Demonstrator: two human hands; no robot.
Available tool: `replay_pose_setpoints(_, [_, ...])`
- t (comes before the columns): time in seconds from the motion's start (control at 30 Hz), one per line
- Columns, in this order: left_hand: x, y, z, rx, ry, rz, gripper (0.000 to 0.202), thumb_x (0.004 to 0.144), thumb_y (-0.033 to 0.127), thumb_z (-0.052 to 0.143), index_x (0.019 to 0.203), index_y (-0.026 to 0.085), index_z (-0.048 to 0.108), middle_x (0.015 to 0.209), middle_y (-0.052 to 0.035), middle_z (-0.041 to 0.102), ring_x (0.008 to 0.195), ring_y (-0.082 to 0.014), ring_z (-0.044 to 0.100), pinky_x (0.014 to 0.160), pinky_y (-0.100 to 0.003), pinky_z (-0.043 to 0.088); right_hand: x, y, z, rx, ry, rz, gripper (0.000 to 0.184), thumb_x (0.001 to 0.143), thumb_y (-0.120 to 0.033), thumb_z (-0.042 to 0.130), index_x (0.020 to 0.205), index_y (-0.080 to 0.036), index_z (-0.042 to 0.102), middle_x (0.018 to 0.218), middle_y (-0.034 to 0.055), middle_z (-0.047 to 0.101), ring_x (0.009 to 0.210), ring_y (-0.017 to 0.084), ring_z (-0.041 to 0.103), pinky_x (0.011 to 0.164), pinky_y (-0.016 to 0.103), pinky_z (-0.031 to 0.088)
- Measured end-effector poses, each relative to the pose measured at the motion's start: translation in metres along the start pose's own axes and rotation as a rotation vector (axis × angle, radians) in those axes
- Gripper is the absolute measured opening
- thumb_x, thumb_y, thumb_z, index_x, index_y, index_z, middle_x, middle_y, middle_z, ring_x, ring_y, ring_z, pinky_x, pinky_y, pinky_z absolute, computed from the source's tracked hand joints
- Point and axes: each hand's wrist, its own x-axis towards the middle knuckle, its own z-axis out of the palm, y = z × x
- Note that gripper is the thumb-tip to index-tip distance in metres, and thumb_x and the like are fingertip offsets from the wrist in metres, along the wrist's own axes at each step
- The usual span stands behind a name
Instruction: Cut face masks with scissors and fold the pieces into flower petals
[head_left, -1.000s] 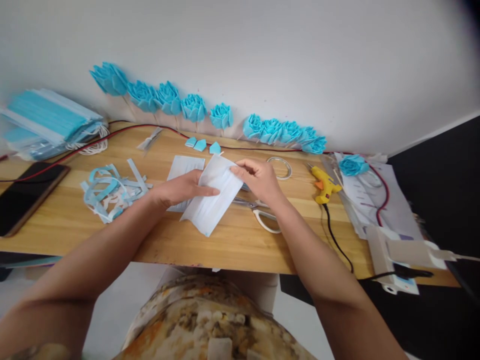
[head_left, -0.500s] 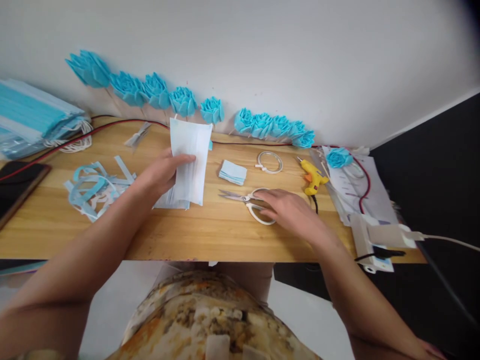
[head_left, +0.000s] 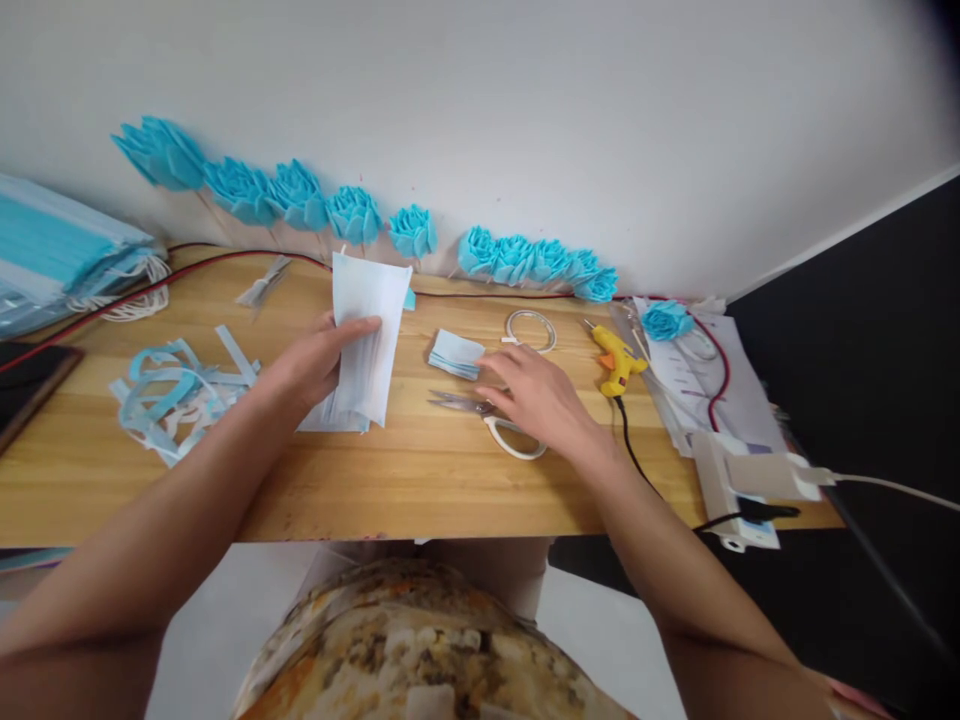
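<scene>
My left hand (head_left: 311, 362) is closed on a white pleated mask sheet (head_left: 365, 318) and holds it upright above the wooden table (head_left: 390, 470), over another white sheet lying flat. My right hand (head_left: 534, 395) lies with its fingers stretched flat on a pair of white-handled scissors (head_left: 461, 403) to the right of the sheet. One handle loop shows under the palm. A small folded light-blue stack (head_left: 456, 353) sits just beyond the fingertips.
Blue paper flowers (head_left: 352, 212) line the wall. A pile of cut blue strips (head_left: 169, 385), a mask stack (head_left: 52, 255) and a phone (head_left: 26, 385) lie at the left. A tape ring (head_left: 531, 330), a yellow glue gun (head_left: 615, 357), papers and a power adapter (head_left: 742, 478) are at the right.
My right hand let go of the sheet and came down onto the scissors. My left hand raised the sheet upright and keeps it there.
</scene>
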Motion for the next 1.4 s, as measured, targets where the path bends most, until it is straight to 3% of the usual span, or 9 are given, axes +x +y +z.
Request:
replay_pose_setpoints(0.2, [-0.001, -0.001, -0.001, -0.001, -0.046, -0.048, 0.037, 0.06, 0.034, 0.088, 0.086, 0.018, 0.067, 0.07, -0.0013, 0.07, 0.06, -0.0171, 0.061, 0.055, -0.026, 0.052, 0.03, -0.006, 0.002, -0.104, -0.102, -0.049, 0.034, 0.092, -0.025, 0.065, 0.125, -0.018, 0.063, 0.118, 0.0137, 0.067, 0.109, 0.03, 0.06, 0.084, 0.039, 0.049])
replay_pose_setpoints(0.37, [-0.002, 0.002, -0.002, 0.077, -0.232, 0.033, 0.041, 0.077, 0.05, 0.076, 0.099, 0.017, 0.067, 0.056, 0.0022, 0.056, 0.047, -0.0111, 0.048, 0.046, -0.021, 0.039, -0.009, 0.002, -0.017, -0.005, -0.124, -0.03, 0.028, 0.093, -0.023, 0.062, 0.121, -0.021, 0.064, 0.115, 0.0105, 0.069, 0.107, 0.028, 0.063, 0.088, 0.04, 0.05])
replay_pose_setpoints(0.5, [-0.002, 0.002, -0.005, 0.155, -0.403, 0.119, 0.045, 0.083, 0.058, 0.065, 0.104, 0.019, 0.069, 0.05, 0.0045, 0.046, 0.041, -0.0077, 0.034, 0.042, -0.02, 0.027, -0.04, 0.007, -0.012, 0.059, -0.194, -0.035, 0.035, 0.09, -0.021, 0.066, 0.124, -0.023, 0.062, 0.127, 0.0107, 0.066, 0.112, 0.027, 0.064, 0.093, 0.042, 0.053])
replay_pose_setpoints(0.67, [0.004, -0.001, -0.011, 0.18, -0.404, 0.082, 0.05, 0.084, 0.065, 0.053, 0.103, 0.023, 0.072, 0.044, 0.0027, 0.043, 0.037, -0.0101, 0.03, 0.042, -0.025, 0.025, -0.052, 0.001, 0.005, 0.109, -0.137, 0.025, 0.037, 0.091, -0.016, 0.061, 0.128, -0.022, 0.061, 0.123, 0.0117, 0.067, 0.11, 0.027, 0.065, 0.091, 0.041, 0.055])
replay_pose_setpoints(0.8, [0.007, -0.002, -0.014, 0.206, -0.395, 0.089, 0.048, 0.083, 0.062, 0.056, 0.107, 0.023, 0.072, 0.044, 0.0028, 0.045, 0.037, -0.011, 0.031, 0.042, -0.026, 0.024, -0.068, 0.005, 0.003, 0.207, -0.046, 0.021, 0.036, 0.088, -0.015, 0.062, 0.123, -0.023, 0.063, 0.117, 0.01, 0.07, 0.107, 0.026, 0.065, 0.091, 0.041, 0.054])
replay_pose_setpoints(1.0, [0.0, 0.001, -0.015, 0.123, -0.453, 0.065, 0.04, 0.09, 0.05, 0.05, 0.11, 0.021, 0.07, 0.047, 0.0021, 0.048, 0.042, -0.0092, 0.033, 0.046, -0.024, 0.023, -0.107, 0.036, 0.001, 0.133, 0.206, 0.477, 0.031, 0.087, -0.027, 0.064, 0.117, -0.02, 0.063, 0.105, 0.0111, 0.071, 0.095, 0.028, 0.068, 0.084, 0.044, 0.055])
replay_pose_setpoints(1.1, [-0.003, 0.005, -0.013, 0.066, -0.475, 0.061, 0.039, 0.087, 0.051, 0.055, 0.107, 0.022, 0.072, 0.044, 0.002, 0.048, 0.04, -0.0102, 0.034, 0.045, -0.026, 0.022, -0.112, 0.049, 0.008, 0.005, 0.241, 0.575, 0.031, 0.088, -0.029, 0.06, 0.117, -0.018, 0.064, 0.102, 0.0139, 0.07, 0.094, 0.032, 0.066, 0.082, 0.049, 0.055])
replay_pose_setpoints(1.3, [-0.006, 0.014, -0.009, 0.021, -0.449, 0.05, 0.042, 0.081, 0.056, 0.063, 0.102, 0.02, 0.072, 0.04, 0.0023, 0.048, 0.037, -0.0108, 0.035, 0.042, -0.026, 0.024, -0.071, 0.034, 0.003, -0.038, 0.238, 0.347, 0.026, 0.096, -0.03, 0.054, 0.118, -0.021, 0.065, 0.108, 0.014, 0.068, 0.102, 0.032, 0.061, 0.091, 0.05, 0.051])
replay_pose_setpoints(1.4, [-0.007, 0.015, -0.009, 0.021, -0.466, 0.048, 0.042, 0.081, 0.056, 0.063, 0.102, 0.02, 0.071, 0.041, 0.0029, 0.047, 0.037, -0.0095, 0.035, 0.041, -0.025, 0.024, -0.034, 0.014, -0.001, -0.007, 0.106, 0.14, 0.026, 0.097, -0.031, 0.054, 0.119, -0.02, 0.065, 0.111, 0.0144, 0.068, 0.106, 0.031, 0.06, 0.094, 0.047, 0.049])
